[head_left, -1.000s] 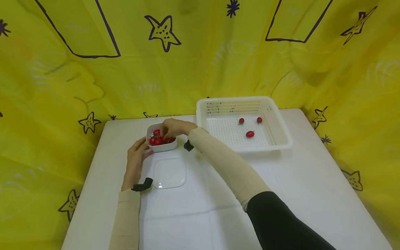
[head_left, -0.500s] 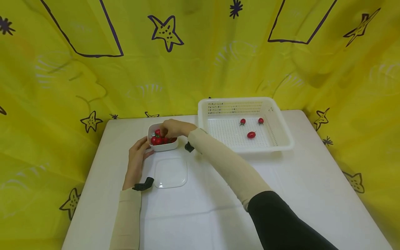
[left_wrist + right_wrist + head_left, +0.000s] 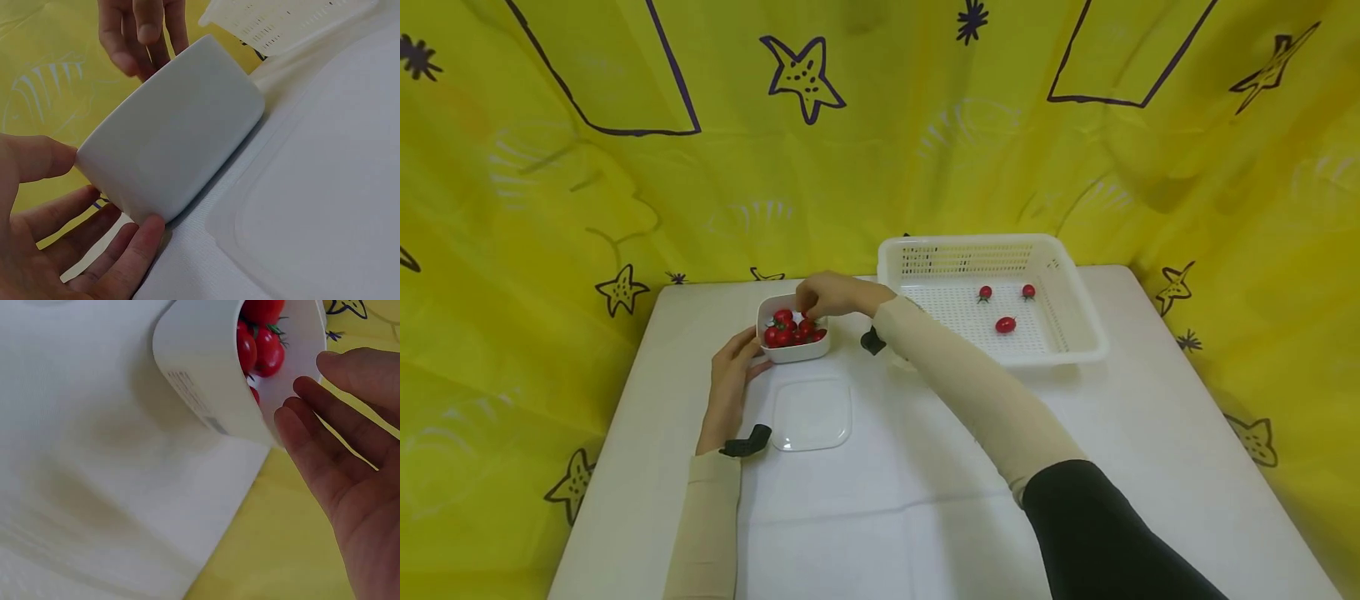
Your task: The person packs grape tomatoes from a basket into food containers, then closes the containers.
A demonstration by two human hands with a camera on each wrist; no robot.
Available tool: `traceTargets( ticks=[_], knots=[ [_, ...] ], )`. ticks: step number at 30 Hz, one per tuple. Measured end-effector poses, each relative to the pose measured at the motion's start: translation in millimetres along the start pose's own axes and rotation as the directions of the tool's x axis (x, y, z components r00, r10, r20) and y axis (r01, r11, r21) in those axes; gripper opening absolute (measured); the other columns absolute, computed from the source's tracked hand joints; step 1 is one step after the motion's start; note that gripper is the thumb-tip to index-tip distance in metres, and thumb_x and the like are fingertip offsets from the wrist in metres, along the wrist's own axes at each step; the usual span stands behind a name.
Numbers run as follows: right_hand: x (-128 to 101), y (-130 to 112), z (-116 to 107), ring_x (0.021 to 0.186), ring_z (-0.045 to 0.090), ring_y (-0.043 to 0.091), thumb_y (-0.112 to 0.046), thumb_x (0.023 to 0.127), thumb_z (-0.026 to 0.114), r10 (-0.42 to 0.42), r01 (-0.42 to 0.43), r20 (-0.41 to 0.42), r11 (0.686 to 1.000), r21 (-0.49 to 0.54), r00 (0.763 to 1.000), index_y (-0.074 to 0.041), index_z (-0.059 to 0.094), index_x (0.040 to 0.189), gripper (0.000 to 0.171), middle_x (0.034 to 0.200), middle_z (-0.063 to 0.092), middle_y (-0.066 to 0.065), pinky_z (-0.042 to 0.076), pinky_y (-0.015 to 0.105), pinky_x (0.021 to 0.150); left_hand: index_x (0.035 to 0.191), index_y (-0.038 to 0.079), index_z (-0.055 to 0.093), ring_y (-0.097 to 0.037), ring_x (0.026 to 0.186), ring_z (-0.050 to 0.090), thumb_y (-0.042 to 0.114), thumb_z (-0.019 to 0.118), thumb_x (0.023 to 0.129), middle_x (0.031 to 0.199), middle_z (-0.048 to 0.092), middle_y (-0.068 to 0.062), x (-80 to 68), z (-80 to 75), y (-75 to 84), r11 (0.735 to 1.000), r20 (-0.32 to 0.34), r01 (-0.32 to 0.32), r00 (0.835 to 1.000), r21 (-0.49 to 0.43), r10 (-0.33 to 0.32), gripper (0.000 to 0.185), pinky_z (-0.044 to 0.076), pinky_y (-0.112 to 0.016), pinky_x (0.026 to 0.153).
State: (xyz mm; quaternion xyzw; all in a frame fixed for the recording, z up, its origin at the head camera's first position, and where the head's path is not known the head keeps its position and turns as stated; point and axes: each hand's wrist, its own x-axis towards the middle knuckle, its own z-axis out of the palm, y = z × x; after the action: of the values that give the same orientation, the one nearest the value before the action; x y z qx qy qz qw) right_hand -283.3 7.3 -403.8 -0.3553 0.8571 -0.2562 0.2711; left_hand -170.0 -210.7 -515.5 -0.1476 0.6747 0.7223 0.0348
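Nearest the person, the beige sleeves (image 3: pixel 970 392) reach over a white cloth (image 3: pixel 880 483); the right one meets black fabric at the elbow. Clear square lid (image 3: pixel 812 415), flat on the cloth, just in front of the box. Left hand (image 3: pixel 730 379), fingers parted and loosely bent, touches the near left corner of the box at rim and base. White box (image 3: pixel 797 354), on the far left part of the table from where I stand: mouth upward, one wall facing the person; neither side is plainly the longer. Its right wall carries lines of small print (image 3: pixel 189 392) above a grey block, too blurred to read. Inside lie red tomatoes (image 3: pixel 785 337), one green stem aimed toward the right hand. Right hand (image 3: pixel 835 293) hangs at the right rim, thumb well apart from loosely bent fingers, nothing between them; whether it touches the rim I cannot tell. White slotted basket (image 3: pixel 1022 360), right of the box, long axis running left to right; it holds three tomatoes, the nearest an oval (image 3: pixel 1005 325) lying lengthwise, stem to the right. Behind all hangs a yellow curtain (image 3: pixel 865 183) with starfish drawn in dark outline.
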Motion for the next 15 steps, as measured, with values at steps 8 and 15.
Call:
traceTargets(
  ticks=[8,15],
  knots=[
    [-28.3,7.2,-24.4,0.116,0.065,0.029,-0.006,0.102,0.061,-0.029,0.026,-0.085,0.999,-0.032,0.996,0.001,0.07,0.123,0.024,0.126,0.07,0.019,0.057,0.036,0.104,0.156,0.014,0.049,-0.014,0.119,0.056,0.031,0.056,0.108,0.155,0.05,-0.009,-2.1,-0.8,1.5,0.999,0.001,0.0,1.0,0.037,0.0,0.051,0.06,-0.018,0.093],
    [-61.4,16.3,-39.3,0.113,0.067,0.03,-0.005,0.103,0.058,-0.09,0.072,-0.217,0.994,-0.088,0.972,0.001,0.069,0.121,0.022,0.12,0.072,0.017,0.057,0.04,0.103,0.156,0.013,0.048,-0.014,0.119,0.055,0.03,0.055,0.109,0.154,0.049,-0.01,-3.4,0.1,1.7,0.999,0.001,-0.001,1.0,0.034,0.001,0.051,0.06,-0.018,0.093]
  ],
)
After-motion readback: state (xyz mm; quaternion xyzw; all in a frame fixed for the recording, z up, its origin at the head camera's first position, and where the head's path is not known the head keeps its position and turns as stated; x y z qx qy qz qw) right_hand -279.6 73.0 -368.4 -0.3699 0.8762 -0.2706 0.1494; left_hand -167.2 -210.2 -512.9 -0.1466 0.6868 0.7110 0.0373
